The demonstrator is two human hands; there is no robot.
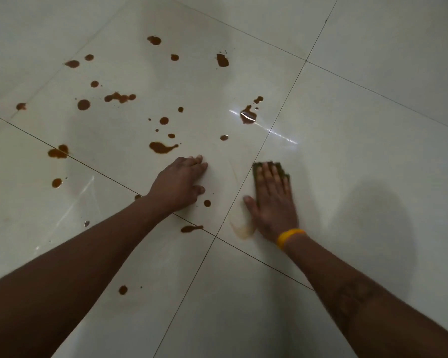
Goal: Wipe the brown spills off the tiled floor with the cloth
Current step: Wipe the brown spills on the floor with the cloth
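My right hand (pixel 273 202) lies flat, fingers straight, pressing a small olive-green cloth (pixel 282 169) onto the pale tiled floor (pixel 360 140); only the cloth's far edge shows past my fingertips. A faint brown smear (pixel 242 229) marks the tile beside my right wrist. My left hand (pixel 179 183) rests on the floor to the left, fingers bent, holding nothing. Several brown spills dot the tiles beyond and left of my hands, such as a long drop (pixel 162 147), a glossy blotch (pixel 248 117) and a round spot (pixel 83 104).
Dark grout lines (pixel 277 120) cross the glossy tiles. More brown drops lie near my left forearm (pixel 191 228) and close to me (pixel 123 290). A yellow band (pixel 289 236) circles my right wrist. The tiles to the right carry no spills.
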